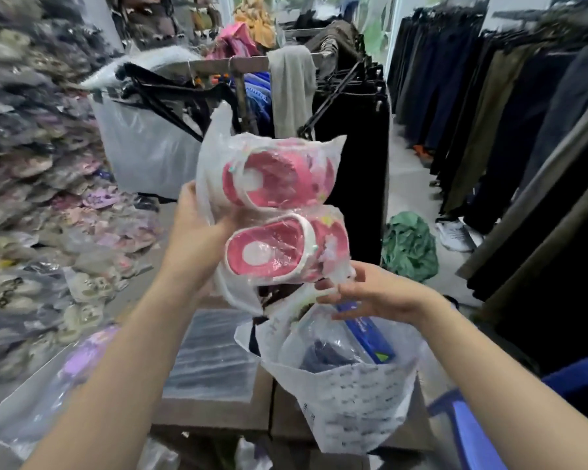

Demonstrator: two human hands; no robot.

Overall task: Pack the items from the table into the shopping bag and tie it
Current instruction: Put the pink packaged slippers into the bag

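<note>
A pair of pink and white slippers [279,212] wrapped in clear plastic hangs in mid-air above the bag. My left hand [197,232] holds the pack from the left side. My right hand [364,290] pinches its lower right corner. Below them stands the open white shopping bag [350,401] with printed text. Inside it lie a blue box [370,337] and a dark wrapped garment [326,354]. The bag sits on a brown table [218,415].
A clear-wrapped dark garment [211,354] and a purple packed item [82,354] lie on the table at left. Stacks of packed slippers [31,198] fill the left wall. Clothes racks [489,130] stand ahead and at right. A blue stool [472,432] is at lower right.
</note>
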